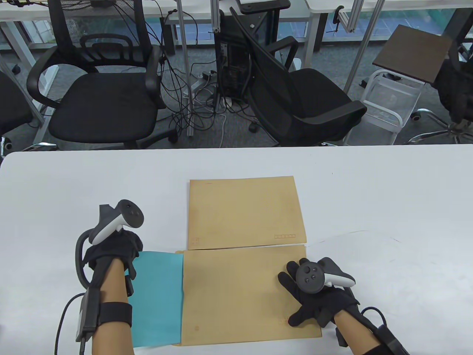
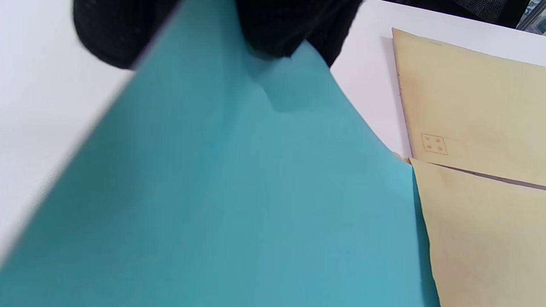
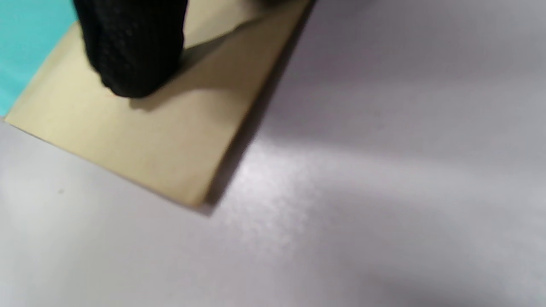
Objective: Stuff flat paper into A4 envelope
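Note:
A tan envelope (image 1: 251, 294) lies flat near the table's front edge, its open end to the left. A teal paper sheet (image 1: 157, 299) sticks out of that end, partly inside. My left hand (image 1: 114, 247) pinches the sheet's far left corner; in the left wrist view its fingers (image 2: 281, 30) lie on the teal paper (image 2: 239, 192). My right hand (image 1: 314, 299) rests flat on the envelope's right end, near its right edge. In the right wrist view one finger (image 3: 132, 51) presses on the envelope (image 3: 170, 128).
A second tan envelope (image 1: 245, 212) lies flat just behind the first, also seen in the left wrist view (image 2: 473, 111). The white table (image 1: 388, 207) stretches to both sides. Office chairs (image 1: 103, 96) stand beyond the far edge.

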The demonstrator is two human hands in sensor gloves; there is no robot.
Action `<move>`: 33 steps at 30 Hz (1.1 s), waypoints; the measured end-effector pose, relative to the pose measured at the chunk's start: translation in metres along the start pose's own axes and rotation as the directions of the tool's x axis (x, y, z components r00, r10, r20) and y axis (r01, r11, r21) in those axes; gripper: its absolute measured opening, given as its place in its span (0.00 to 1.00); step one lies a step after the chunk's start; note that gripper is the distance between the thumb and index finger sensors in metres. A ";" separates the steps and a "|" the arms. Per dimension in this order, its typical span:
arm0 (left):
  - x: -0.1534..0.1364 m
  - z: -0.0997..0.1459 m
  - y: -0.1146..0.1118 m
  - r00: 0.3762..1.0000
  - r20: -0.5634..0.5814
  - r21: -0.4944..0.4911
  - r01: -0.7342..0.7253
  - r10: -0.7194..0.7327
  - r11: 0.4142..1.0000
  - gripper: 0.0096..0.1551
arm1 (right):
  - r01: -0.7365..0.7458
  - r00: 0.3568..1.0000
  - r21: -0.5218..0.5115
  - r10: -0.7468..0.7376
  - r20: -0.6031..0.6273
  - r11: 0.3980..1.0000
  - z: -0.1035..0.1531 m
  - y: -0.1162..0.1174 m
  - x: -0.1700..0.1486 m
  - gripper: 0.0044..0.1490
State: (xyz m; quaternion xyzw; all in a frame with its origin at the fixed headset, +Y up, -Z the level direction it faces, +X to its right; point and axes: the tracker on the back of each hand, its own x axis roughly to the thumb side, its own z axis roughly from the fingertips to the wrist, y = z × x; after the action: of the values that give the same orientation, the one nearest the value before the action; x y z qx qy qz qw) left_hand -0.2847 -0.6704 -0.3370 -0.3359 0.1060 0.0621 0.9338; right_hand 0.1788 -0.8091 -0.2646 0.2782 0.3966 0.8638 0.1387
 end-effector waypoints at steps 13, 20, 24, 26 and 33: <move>-0.001 -0.012 -0.008 0.996 0.048 0.004 -0.071 0.071 0.997 0.24 | 0.022 1.000 -0.002 -0.022 0.009 1.000 0.000 0.000 -0.001 0.71; -0.001 -0.018 -0.013 0.993 0.068 0.004 -0.097 0.096 0.995 0.24 | 0.024 1.000 -0.004 -0.024 0.009 1.000 0.000 0.000 -0.001 0.71; 0.003 -0.021 -0.016 0.994 0.073 -0.005 -0.083 0.084 0.997 0.24 | 0.025 1.000 -0.003 -0.025 0.007 1.000 0.000 -0.001 -0.001 0.70; 0.004 -0.023 -0.019 0.994 0.076 -0.006 -0.080 0.080 0.997 0.25 | 0.026 1.000 -0.004 -0.026 0.008 1.000 0.000 -0.001 -0.002 0.70; 0.007 -0.026 -0.025 0.993 0.091 0.026 -0.082 0.079 0.996 0.26 | 0.035 0.999 -0.007 -0.034 0.014 0.999 0.000 -0.001 -0.002 0.70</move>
State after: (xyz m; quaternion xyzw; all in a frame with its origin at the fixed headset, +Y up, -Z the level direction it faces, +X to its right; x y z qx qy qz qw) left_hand -0.2768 -0.7059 -0.3425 -0.3146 0.0785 0.1133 0.9392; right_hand 0.1801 -0.8094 -0.2663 0.2767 0.3975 0.8607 0.1572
